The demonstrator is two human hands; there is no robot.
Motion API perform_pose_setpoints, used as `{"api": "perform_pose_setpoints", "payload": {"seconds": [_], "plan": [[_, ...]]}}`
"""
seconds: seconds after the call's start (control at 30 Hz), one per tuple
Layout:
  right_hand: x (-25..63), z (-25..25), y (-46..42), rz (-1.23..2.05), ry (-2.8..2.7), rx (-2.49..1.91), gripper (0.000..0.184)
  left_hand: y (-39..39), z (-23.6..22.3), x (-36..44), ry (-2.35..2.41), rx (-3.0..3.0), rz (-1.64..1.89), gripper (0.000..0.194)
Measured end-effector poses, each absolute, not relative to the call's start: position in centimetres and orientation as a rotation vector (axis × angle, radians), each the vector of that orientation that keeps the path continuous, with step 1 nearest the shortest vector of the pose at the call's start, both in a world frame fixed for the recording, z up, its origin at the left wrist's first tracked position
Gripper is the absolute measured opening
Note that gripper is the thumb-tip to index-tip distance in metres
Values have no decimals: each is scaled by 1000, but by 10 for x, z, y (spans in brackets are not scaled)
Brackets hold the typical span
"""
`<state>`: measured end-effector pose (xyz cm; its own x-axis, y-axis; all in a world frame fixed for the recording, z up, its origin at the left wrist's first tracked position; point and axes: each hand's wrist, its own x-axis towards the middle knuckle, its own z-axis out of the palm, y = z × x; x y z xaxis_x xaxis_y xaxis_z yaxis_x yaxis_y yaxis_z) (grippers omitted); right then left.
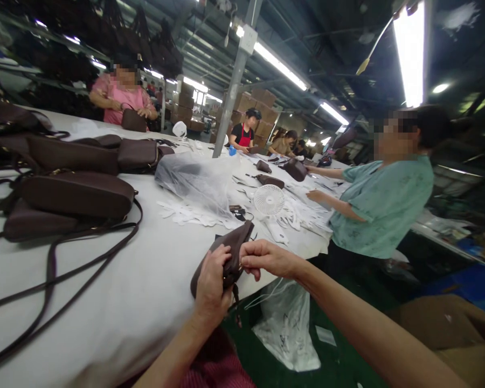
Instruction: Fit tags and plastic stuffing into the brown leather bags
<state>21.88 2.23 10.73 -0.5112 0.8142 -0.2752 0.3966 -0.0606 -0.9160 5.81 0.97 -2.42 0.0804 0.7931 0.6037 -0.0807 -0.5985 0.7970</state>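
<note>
I hold a small dark brown leather bag [235, 242] over the near edge of the white table [125, 302]. My left hand [210, 284] grips its lower side with the fingers curled round it. My right hand [267, 257] pinches the bag's top edge, near what looks like the zip. A thin strap hangs down from the bag below my hands.
Several finished brown bags [77, 193] with long straps lie at the left. A plastic-wrapped bundle [198, 182], a small white fan [269, 200] and white paper cut-outs sit mid-table. A person in a teal shirt [382, 202] works at the right edge; other people stand farther back. A plastic bag [286, 323] lies on the floor.
</note>
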Motion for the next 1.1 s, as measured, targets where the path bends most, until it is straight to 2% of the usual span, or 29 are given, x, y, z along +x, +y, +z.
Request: {"api": "perform_pose_setpoints", "payload": {"seconds": [0.13,0.23,0.5,0.7,0.87,0.97,1.03,1.1], "plan": [[218,99,25,1528,-1735,-1288,39,20,-14,27,517,1764,1325,54],[213,93,29,1544,-1724,-1259,39,20,-11,16,451,1753,1257,52],[197,92,27,1514,-1803,-1189,37,11,-7,35,657,1535,1474,34],[191,96,23,1472,-1762,-1285,30,10,-6,32,576,1661,1424,40],[174,88,11,1485,-1690,-1264,25,12,-24,34,643,1777,1536,60],[159,85,1,1479,-1697,-1259,24,15,-28,36,670,1668,1626,50],[154,91,-3,1384,-1780,-1284,24,18,-22,32,698,1555,1638,45],[156,103,-2,1079,-1997,-1247,24,21,-10,21,728,1500,1564,46]]}}
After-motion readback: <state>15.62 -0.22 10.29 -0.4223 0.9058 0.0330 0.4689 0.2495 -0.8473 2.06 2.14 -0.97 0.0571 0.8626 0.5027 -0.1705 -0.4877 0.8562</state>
